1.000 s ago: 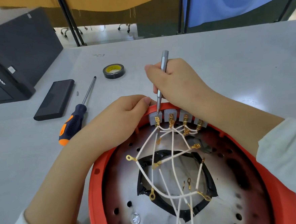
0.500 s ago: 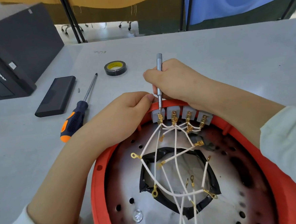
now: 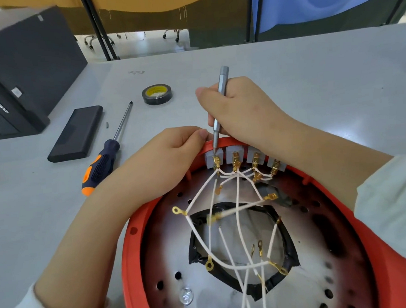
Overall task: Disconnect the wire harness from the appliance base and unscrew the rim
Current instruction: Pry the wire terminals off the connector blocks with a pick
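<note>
Gripping slim screwdriver [image 3: 220,104] upright, right hand [image 3: 239,110] fisted

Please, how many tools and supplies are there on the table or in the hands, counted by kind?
Screwdrivers: 2, a slim grey precision screwdriver in the right hand, and an orange-and-black screwdriver lying on the table.
Tape rolls: 1, black electrical tape.
Flat black cases: 1.
Total: 4.

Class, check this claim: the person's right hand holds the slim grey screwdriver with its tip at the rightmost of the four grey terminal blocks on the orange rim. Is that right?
Not quite. In the head view the right hand does hold the slim grey screwdriver, but its tip is at the leftmost grey terminal block on the orange rim, not the rightmost.
</note>
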Demonstrator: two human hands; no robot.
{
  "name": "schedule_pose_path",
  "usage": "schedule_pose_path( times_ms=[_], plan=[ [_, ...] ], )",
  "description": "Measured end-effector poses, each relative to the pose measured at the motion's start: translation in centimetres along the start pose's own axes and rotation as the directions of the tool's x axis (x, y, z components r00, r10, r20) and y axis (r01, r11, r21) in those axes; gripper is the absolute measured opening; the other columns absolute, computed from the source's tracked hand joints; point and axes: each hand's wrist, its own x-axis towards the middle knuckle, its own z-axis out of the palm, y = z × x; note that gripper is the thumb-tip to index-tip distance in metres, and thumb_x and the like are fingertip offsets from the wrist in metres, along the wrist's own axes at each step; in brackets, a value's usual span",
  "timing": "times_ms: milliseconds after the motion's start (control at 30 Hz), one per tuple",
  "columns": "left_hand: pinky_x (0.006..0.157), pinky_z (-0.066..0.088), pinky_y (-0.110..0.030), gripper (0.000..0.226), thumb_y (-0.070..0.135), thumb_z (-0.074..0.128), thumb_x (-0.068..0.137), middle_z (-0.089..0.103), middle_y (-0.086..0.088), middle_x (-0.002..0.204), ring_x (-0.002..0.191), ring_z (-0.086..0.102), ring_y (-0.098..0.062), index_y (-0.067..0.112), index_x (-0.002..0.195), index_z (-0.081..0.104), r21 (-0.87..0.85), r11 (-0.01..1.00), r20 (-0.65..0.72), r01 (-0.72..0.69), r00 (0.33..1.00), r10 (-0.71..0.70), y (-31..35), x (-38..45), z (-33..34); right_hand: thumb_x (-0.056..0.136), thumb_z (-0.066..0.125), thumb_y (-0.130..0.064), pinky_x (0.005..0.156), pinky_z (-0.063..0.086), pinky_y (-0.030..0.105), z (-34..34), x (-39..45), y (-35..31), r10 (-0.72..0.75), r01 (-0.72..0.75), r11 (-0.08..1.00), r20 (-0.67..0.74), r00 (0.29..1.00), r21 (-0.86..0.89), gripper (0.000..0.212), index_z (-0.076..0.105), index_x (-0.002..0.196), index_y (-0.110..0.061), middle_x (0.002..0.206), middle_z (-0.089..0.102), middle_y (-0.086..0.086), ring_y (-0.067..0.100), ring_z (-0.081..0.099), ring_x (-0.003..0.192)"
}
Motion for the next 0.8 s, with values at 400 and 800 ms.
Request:
schedule_pose_path(
  times_ms=[400, 800],
  plan=[
    [0.077, 0.04, -0.03, 0.041, 0.035, 0.032, 0.1, 0.065, -0.021, 0.104, 0.095, 0.06, -0.031, 0.007, 0.105, 0.061, 0.03, 0.999, -0.021, -0.027, 0.999, 0.027, -0.1, -0.1, 0.1, 0.092, 0.045, -0.018, 0.031, 0.026, 0.009, 0.3, 0.7, -0.4, 0.127, -0.123, 0.992, 0.104, 0.986, -0.039, 0.04, 0.05, 0.053, -0.011, 0.028, 0.039, -0.012, 0.0, 0.036, 0.027],
    [0.071, 0.043, -0.033, 0.036, 0.029, 0.034, 0.099, 0.062, -0.021, 0.086, 0.068, 0.051, -0.023, 0.004, 0.092, 0.06, 0.059, 0.997, -0.046, -0.039, 0.998, 0.041, -0.1, 0.1, 0.0, 0.087, 0.048, -0.021, 0.044, 0.033, 0.02, 0.8, 0.7, -0.4, 0.122, -0.103, 0.988, 0.167, 0.978, -0.119, 0.038, 0.043, 0.051, -0.014, 0.041, 0.045, -0.007, 0.008, 0.04, 0.04]
  ],
)
